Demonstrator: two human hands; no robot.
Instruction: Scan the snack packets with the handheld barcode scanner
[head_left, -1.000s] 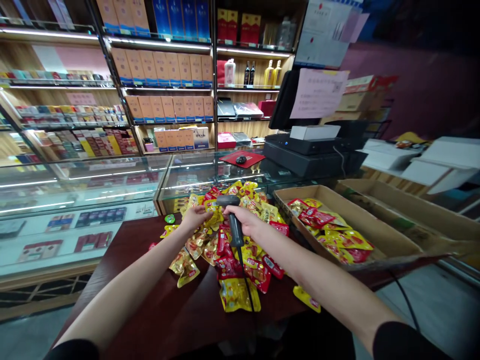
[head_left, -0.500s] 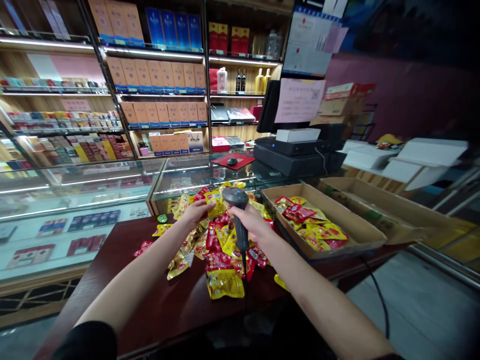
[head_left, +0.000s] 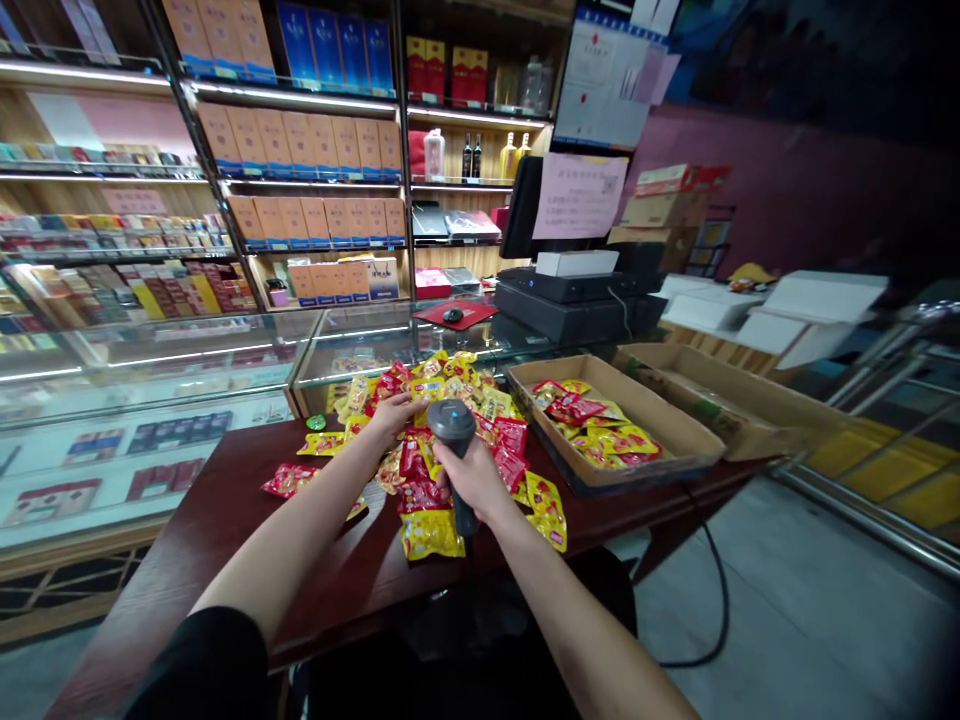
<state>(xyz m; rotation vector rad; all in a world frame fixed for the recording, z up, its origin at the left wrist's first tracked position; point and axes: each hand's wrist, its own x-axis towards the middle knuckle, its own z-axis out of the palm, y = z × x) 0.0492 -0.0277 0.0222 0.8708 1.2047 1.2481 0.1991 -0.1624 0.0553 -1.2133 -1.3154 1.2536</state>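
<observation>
Scanner shift: since half a second ago, the scanner [head_left: 452,425] has come lower and nearer the person, its handle now beside the front yellow packet [head_left: 424,540].
Glass case [head_left: 60,400]: at the far left, with boxes inside.
Loose red packet [head_left: 281,480]: on the table [head_left: 225,500], left of the heap, near the left forearm.
Left hand [head_left: 393,415]: over the heap, fingers stretched forward, tips at a yellow packet [head_left: 429,387]; I cannot tell whether they pinch it.
Heap of packets [head_left: 412,460]: red, yellow and gold, on the table under and around both hands.
Right hand [head_left: 474,475]: fingers wrapped around the scanner's handle, the scanner's head up.
Open box [head_left: 667,425]: right of the heap, with red and yellow packets inside.
Second box [head_left: 739,435]: just beside it, farther right.
</observation>
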